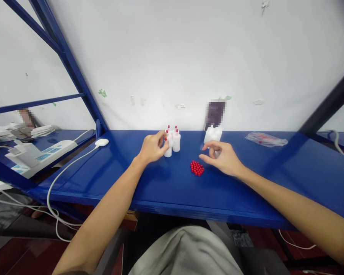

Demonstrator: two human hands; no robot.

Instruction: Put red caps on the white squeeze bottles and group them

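Observation:
On the blue table, several white plastic bottles with red tips (176, 141) stand close together left of the middle. My left hand (153, 147) is closed at the front of this group, with thumb and fingertips at the red tip of the nearest bottle (167, 152). My right hand (222, 156) hovers over the table, thumb and forefinger apart and nothing visible between them. Behind it stand several white bottles (210, 135) on which no red tips show, partly hidden by the hand. A cluster of small red caps (197, 168) lies between my hands, nearer the right.
A clear plastic bag (266, 139) with something red in it lies at the right rear. A dark upright device (215, 114), blurred out, leans against the wall. A white charging puck (101, 142) with its cable and a white power strip (46, 156) are to the left.

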